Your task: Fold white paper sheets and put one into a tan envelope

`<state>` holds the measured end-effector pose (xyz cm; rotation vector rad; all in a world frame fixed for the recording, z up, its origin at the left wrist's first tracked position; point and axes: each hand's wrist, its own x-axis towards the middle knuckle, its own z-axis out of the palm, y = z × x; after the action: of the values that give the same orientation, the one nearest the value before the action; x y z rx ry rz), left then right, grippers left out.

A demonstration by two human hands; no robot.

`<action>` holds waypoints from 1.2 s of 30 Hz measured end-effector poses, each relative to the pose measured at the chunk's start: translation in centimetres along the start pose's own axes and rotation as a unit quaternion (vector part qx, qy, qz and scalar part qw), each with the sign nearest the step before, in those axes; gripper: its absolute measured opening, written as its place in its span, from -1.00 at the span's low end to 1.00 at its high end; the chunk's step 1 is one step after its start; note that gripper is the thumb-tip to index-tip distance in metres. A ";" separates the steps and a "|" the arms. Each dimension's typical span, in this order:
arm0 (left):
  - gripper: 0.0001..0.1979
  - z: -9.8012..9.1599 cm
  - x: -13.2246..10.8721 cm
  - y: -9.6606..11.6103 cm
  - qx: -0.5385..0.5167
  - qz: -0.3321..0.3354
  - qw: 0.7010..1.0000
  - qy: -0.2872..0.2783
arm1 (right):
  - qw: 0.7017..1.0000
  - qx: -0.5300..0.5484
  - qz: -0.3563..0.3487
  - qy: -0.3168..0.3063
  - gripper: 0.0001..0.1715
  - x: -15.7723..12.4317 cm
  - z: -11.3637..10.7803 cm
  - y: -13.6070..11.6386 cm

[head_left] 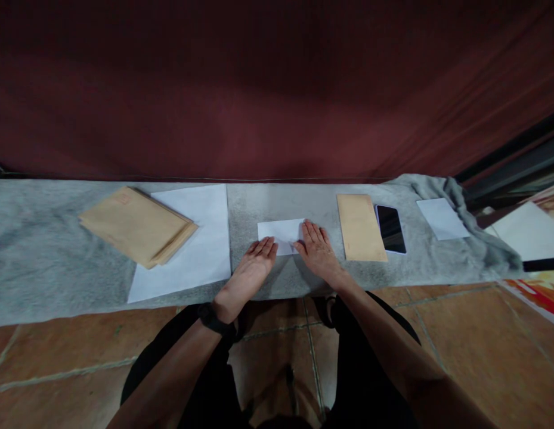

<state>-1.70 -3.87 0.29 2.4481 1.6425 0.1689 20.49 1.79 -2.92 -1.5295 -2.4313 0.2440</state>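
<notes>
A small white sheet of paper (282, 230), apparently folded, lies flat on the grey cloth in front of me. My left hand (255, 260) rests on its lower left corner, fingers laid out flat. On the paper's right end lies my right hand (318, 249), palm down, with fingers stretched and the thumb pointing inward. Neither hand grips anything. Just right of my right hand is a brown envelope (361, 229), lying flat. The paper's fold edges are partly hidden under my fingers.
A stack of brown envelopes (136, 223) sits on large white sheets (205, 238) at left. A phone (390, 228) lies beside the single envelope. Farther right is another white paper (442, 218). A dark red curtain (277, 119) hangs behind the cloth-covered bench (285, 199).
</notes>
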 end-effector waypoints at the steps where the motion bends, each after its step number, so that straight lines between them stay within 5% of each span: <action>1: -0.39 -0.1 0.0 -0.1 0.007 -0.003 1.000 -0.003 | 1.000 0.001 0.001 0.001 -0.25 0.0 0.0 -0.1; 8: -0.53 -0.9 0.4 -0.2 0.055 -0.015 0.998 -0.013 | 1.000 0.011 0.013 0.001 -0.23 -0.1 0.0 -0.5; 21: -0.56 -1.2 0.6 0.9 0.039 -0.034 0.996 0.067 | 0.998 0.046 -0.031 -0.010 -0.32 0.4 0.1 -3.0; 36: -0.29 2.7 3.7 2.0 -0.007 -0.108 0.990 0.086 | 1.000 0.009 -0.013 -0.024 -0.34 1.0 1.1 -4.5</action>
<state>2.03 -1.41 -1.94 2.2803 1.9572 0.3669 15.88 0.78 -2.60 -1.4990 -2.4779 0.3010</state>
